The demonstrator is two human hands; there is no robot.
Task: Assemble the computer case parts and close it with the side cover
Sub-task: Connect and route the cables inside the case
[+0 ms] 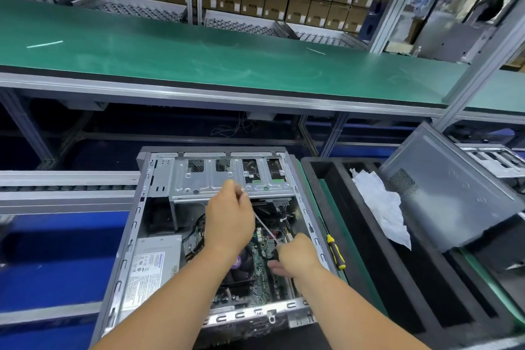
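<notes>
Both hands pinch white cable tie inside open case (PSU label print unreadable, probably blurred).

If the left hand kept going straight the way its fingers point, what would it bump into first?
Probably the drive cage. The left hand points away from the person while pinching a thin white tie, and the silvery cage lies just past its fingertips. Depth is hard to judge, so the hand may be above it and pass over.

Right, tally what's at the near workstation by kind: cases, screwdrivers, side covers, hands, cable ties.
Open computer case: 1
Screwdriver: 1
Side cover: 1
Hands: 2, left hand and right hand
White cable tie: 1
Total: 6
</notes>
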